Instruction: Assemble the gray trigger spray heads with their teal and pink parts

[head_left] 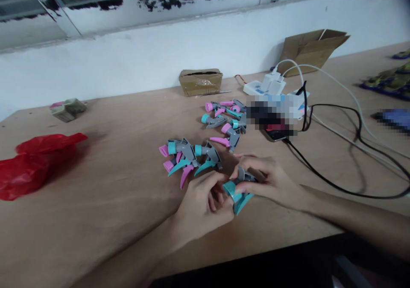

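Note:
Near the table's front edge, a grey and turquoise trigger spray head is between my two hands. My right hand closes round its grey body from the right, with the turquoise trigger pointing down towards me. From the other side, my left hand has its fingers curled and its thumb and fingertips at the turquoise collar. Just beyond my left hand lies a small group of spray heads with pink or turquoise collars and triggers. Farther back, a second group of several spray heads is spread loosely on the wood.
A red plastic bag lies at the left. By the wall stand a small cardboard box and a larger open box. A white power strip, a phone and a looping black cable occupy the right side.

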Available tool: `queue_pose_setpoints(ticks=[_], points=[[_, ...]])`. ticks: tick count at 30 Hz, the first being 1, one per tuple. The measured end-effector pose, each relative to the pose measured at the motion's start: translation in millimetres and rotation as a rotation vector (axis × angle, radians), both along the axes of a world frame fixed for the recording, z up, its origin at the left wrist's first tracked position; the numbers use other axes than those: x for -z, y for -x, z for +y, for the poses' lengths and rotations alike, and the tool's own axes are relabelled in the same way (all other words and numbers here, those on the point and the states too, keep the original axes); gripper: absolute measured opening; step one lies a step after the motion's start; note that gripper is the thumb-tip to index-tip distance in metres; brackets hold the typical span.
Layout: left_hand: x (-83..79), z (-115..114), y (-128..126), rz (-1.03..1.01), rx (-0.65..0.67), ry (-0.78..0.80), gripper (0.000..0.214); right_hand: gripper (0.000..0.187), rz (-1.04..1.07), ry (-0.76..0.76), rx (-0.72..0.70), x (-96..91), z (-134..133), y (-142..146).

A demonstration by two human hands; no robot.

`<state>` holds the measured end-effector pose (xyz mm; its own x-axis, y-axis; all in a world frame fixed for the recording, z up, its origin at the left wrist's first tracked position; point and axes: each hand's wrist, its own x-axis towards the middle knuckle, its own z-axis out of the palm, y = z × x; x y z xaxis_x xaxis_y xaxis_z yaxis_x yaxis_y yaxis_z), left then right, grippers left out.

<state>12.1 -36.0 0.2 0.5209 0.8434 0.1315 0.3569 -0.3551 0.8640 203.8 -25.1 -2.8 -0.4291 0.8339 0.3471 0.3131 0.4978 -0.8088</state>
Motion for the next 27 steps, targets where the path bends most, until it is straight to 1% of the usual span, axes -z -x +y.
queue_pose_setpoints(ticks=[4,7,9,12,14,15,18,20,23,27], points=[[1.0,0.0,1.3,-0.007,0.006,-0.033,0.027,0.019,0.026,0.024,0.036,3.4,-1.2,1.6],[0.0,-1.2,1.6,-0.026,0.019,-0.023,0.028,0.020,0.045,0.002,0.066,3.1,-4.3,3.5],[-1.5,-2.8,2.0,-0.027,0.020,-0.006,0.028,0.020,0.038,-0.039,0.068,2.2,-6.3,4.5],[-3.4,-5.8,3.3,-0.014,0.008,-0.007,0.026,0.026,0.006,-0.162,0.029,1.6,-7.3,4.7],[-3.7,-7.8,4.1,0.006,-0.042,-0.010,0.025,0.033,-0.032,-0.231,0.011,2.2,-6.3,4.0],[-3.6,-8.8,4.3,0.009,-0.092,-0.014,0.024,0.036,-0.052,-0.247,0.012,2.6,-5.6,3.5],[-3.4,-11.2,4.1,-0.017,-0.288,-0.098,0.020,0.035,-0.084,-0.256,0.040,3.5,-3.6,2.2],[-4.4,-12.0,3.5,-0.014,-0.354,-0.200,0.014,0.031,-0.086,-0.243,0.055,3.3,-3.1,2.0],[-7.3,-11.7,3.2,0.056,-0.318,-0.298,0.007,0.030,-0.067,-0.191,0.065,2.6,-3.2,2.7],[-8.8,-10.2,3.7,0.133,-0.295,-0.373,0.007,0.032,-0.028,-0.142,0.058,3.6,-3.6,4.0]])
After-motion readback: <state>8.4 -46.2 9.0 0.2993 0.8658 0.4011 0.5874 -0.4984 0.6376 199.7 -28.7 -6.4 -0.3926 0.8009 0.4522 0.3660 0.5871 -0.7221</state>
